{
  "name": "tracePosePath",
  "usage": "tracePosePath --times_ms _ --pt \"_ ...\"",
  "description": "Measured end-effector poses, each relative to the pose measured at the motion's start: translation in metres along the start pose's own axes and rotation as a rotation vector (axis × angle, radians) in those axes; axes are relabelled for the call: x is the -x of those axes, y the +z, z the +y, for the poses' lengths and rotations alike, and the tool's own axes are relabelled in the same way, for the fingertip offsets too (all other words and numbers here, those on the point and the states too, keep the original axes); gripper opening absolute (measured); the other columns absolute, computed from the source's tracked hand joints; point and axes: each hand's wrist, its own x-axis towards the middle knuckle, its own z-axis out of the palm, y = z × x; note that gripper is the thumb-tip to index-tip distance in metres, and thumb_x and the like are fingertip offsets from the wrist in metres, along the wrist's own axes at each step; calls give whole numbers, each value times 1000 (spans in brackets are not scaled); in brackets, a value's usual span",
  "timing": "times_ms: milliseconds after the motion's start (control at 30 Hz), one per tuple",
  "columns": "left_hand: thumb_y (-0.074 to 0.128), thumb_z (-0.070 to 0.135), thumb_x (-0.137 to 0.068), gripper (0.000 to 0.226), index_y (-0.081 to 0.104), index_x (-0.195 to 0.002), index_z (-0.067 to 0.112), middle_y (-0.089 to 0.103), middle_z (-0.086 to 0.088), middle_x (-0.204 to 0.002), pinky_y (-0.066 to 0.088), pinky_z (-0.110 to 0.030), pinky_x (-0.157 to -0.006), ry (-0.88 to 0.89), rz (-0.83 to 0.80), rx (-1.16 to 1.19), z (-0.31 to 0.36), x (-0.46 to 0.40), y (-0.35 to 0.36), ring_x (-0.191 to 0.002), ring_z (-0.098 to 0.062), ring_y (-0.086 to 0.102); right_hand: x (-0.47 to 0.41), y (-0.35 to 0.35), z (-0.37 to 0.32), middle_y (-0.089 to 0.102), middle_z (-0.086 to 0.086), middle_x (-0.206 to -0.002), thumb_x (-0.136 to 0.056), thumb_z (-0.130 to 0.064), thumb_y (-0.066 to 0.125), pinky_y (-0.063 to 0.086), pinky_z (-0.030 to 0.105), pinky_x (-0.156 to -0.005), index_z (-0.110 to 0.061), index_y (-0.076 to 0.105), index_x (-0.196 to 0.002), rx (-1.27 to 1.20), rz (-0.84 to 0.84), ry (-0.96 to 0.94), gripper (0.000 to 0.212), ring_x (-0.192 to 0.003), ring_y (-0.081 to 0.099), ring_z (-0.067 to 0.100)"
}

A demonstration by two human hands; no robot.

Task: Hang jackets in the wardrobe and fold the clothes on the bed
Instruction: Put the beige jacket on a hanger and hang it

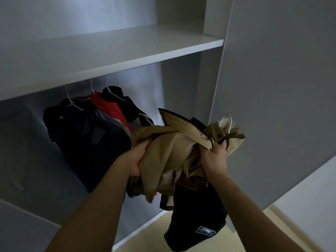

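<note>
The left grip (pixel 139 159) is closed tight on a bunch of cloth at the left side of the tan jacket (pixel 172 155), in the middle of the frame. The fingers are curled into the folds and the thumb is seen below them. The right grip (pixel 215 159) is closed on the right side of the same jacket, just under its collar, with the fingers wrapped round the cloth.

At the far left of the frame, the gray inside wall of the wardrobe (pixel 27 142) is seen. Above it, a wide white shelf (pixel 109 57) runs across the upper part of the frame. Under the shelf, left of center, three jackets are hung side by side on white hangers: a dark navy jacket (pixel 81 135), then a red and gray jacket (pixel 109 110), then a black jacket (pixel 125 106).

The tan jacket is held up in front of the open wardrobe, just right of the hung jackets. It is bunched and crumpled between the two grips. A white hanger hook (pixel 227 122) is poked out at its upper right. A black cloth with a small patch (pixel 196 220) is hung down below the jacket, at the lower middle of the frame.

At the right, the flat gray wardrobe door (pixel 281 79) is seen. A pale wood floor (pixel 149 239) is shown at the bottom.
</note>
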Motion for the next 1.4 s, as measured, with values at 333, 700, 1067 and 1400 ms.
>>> tracePosePath --times_ms 333,700,1067,1400 --pt "58 58 -89 53 66 -121 17 66 -18 -120 51 -46 -91 -43 -22 202 -28 -6 12 -113 -37 59 6 -3 8 28 -10 -110 -96 -32 51 36 38 -99 -13 69 -98 37 37 74 26 -107 42 21" --pt "52 47 -93 41 71 -111 15 70 -18 -109 50 -48 -92 -110 -21 149 -18 12 28 -105 -37 62 14 2 9 30 9 -145 -97 -28 46 34 40 -101 -8 65 -102 -11 106 154 28 -127 40 33" --pt "55 24 -85 29 59 -112 17 62 -5 -102 51 -35 -70 440 267 53 1 34 37 -90 -22 62 24 9 25 25 11 -150 -97 -23 46 29 37 -106 -6 65 -109 -73 173 249 28 -132 34 34" --pt "50 7 -89 15 58 -93 19 36 9 -104 43 -21 -80 1054 159 -1000 5 85 35 -91 -9 46 11 16 36 29 11 -141 -96 -17 36 33 38 -103 -4 61 -122 -134 284 459 38 -117 45 35"
